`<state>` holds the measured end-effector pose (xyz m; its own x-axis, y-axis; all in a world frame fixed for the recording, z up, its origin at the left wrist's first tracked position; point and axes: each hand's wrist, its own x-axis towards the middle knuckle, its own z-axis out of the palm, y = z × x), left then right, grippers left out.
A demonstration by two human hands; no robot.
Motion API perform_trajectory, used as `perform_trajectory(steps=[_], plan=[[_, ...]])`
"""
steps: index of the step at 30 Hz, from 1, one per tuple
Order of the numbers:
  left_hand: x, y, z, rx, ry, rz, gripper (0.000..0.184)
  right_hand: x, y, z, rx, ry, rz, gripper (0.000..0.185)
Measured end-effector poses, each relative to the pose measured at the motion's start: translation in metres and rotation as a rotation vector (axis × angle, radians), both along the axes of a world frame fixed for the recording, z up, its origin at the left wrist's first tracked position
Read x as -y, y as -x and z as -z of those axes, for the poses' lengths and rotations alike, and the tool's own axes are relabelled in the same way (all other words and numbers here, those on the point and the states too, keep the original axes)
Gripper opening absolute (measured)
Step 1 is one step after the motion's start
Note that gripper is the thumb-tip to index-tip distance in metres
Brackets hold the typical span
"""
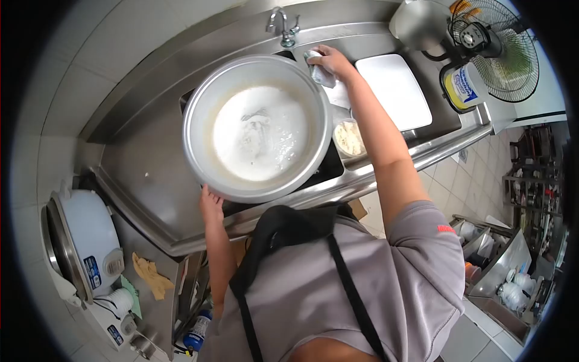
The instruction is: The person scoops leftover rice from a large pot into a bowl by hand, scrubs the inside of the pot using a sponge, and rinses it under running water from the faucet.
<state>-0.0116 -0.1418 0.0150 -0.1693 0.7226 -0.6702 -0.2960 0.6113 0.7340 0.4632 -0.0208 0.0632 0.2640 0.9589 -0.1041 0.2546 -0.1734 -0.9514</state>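
Observation:
A large round metal pot [196,130] sits over the sink, with white, foamy liquid [259,133] inside it. At the pot's lower left rim, my left hand [211,205] is placed with its fingers against the edge. My right hand [329,60] is closed on a pale, crumpled cloth [321,75] just beyond the pot's upper right rim. Below that hand, a small container of pale, crumbly contents [349,138] stands beside the pot.
A chrome faucet [283,27] rises behind the pot. To the right are a white rectangular tray [395,90], a labelled tub [464,84] and a fan [494,48]. A rice cooker [90,241] and a yellow cloth [151,276] lie at the left.

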Motion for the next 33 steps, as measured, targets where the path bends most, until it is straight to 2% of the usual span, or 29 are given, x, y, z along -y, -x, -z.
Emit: perform_trajectory(steps=[3,5,7,9,10,11,12,13,14,15,17,20,23,24,25,27,28,29,30,31,32,33], plan=[[-0.001,0.002,0.010,-0.005,-0.019,-0.092,0.062,0.028,-0.034,-0.021,-0.128,0.161,-0.009,0.034],[-0.002,0.008,0.017,0.020,-0.056,-0.116,0.060,0.045,-0.062,-0.019,-0.174,0.125,0.062,0.032],[-0.004,0.003,0.010,-0.040,-0.082,-0.118,0.057,0.071,-0.094,-0.032,-0.141,0.112,0.178,0.034],[-0.005,0.000,0.007,-0.038,-0.126,-0.128,0.051,0.098,-0.137,-0.030,-0.084,0.013,0.399,0.035],[-0.007,-0.002,0.004,-0.058,-0.109,-0.135,0.051,0.117,-0.157,-0.039,0.040,0.016,0.544,0.034],[-0.008,-0.007,0.005,-0.095,-0.154,-0.177,0.056,0.136,-0.171,-0.060,0.115,-0.077,0.735,0.035],[-0.011,-0.009,0.004,-0.145,-0.134,-0.210,0.058,0.151,-0.233,-0.036,0.156,-0.267,0.759,0.027],[-0.013,-0.011,0.000,-0.199,-0.112,-0.246,0.060,0.169,-0.255,-0.052,-0.138,-0.390,1.022,0.018],[-0.015,-0.016,-0.003,-0.201,-0.105,-0.275,0.060,0.188,-0.278,-0.071,-0.293,-0.540,1.133,0.013],[-0.015,-0.020,-0.009,-0.203,-0.098,-0.306,0.061,0.207,-0.318,-0.074,-0.309,-0.718,1.159,0.012],[-0.015,-0.029,-0.022,-0.212,-0.102,-0.343,0.061,0.220,-0.373,-0.081,-0.372,-1.019,1.426,0.012],[-0.016,-0.042,-0.045,-0.222,-0.100,-0.379,0.060,0.220,-0.394,-0.092,-0.318,-0.765,1.893,0.020],[-0.019,-0.041,-0.059,-0.050,-0.271,-0.331,0.058,0.218,-0.410,-0.065,-0.151,-0.480,1.970,0.026],[-0.021,-0.037,-0.067,0.013,-0.325,-0.295,0.056,0.215,-0.405,-0.056,0.170,-0.372,2.002,0.028],[-0.024,-0.036,-0.076,0.072,-0.385,-0.271,0.054,0.208,-0.389,-0.050,0.486,-0.274,1.987,0.030],[-0.031,-0.030,-0.095,0.191,-0.455,-0.232,0.049,0.183,-0.361,-0.030,0.679,-0.387,1.732,0.030],[-0.033,-0.030,-0.105,0.189,-0.502,-0.233,0.048,0.159,-0.321,-0.033,0.388,-0.610,1.489,0.024],[-0.035,-0.035,-0.117,0.190,-0.546,-0.225,0.047,0.134,-0.308,-0.014,0.363,-0.559,1.319,0.015],[-0.033,-0.049,-0.142,0.161,-0.552,-0.254,0.044,0.102,-0.290,0.008,0.365,-0.575,1.169,0.010],[-0.031,-0.071,-0.174,0.138,-0.557,-0.279,0.041,0.076,-0.239,-0.005,0.349,-0.376,1.000,0.011],[-0.030,-0.082,-0.197,0.118,-0.562,-0.300,0.038,0.043,-0.206,0.009,0.568,-0.427,0.882,0.013],[-0.030,-0.080,-0.208,0.110,-0.570,-0.266,0.034,0.013,-0.169,0.014,0.579,-0.397,0.690,0.017]])
